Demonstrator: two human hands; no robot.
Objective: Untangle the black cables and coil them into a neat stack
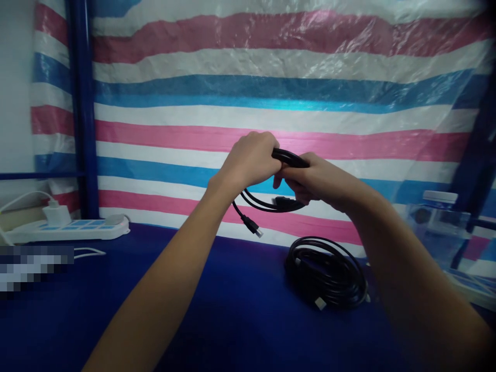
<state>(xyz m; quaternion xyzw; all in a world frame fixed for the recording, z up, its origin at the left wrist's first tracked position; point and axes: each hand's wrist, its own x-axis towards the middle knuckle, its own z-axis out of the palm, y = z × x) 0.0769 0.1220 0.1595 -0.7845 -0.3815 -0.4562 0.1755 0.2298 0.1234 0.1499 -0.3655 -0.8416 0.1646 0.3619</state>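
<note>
Both my hands grip one black cable (290,157), raised in front of the striped sheet. My left hand (251,159) is closed around its bundled strands from the left. From the right, my right hand (310,176) pinches the same bundle, its fingers curled. A loop of the cable sags beneath the hands. One plug (251,226) with a pale metal tip dangles below my left hand, and another dark connector (283,201) shows near my right fingers. Lower right, a coiled black cable (329,274) lies on the dark blue surface, its square plug (320,303) toward me.
A white power strip (89,229) with a plugged-in white adapter (57,213) is at the left. At the right stands a clear container with a white lid (439,197). The striped sheet (271,31) hangs behind, beside a blue post (85,113). A pixelated patch covers something at lower left.
</note>
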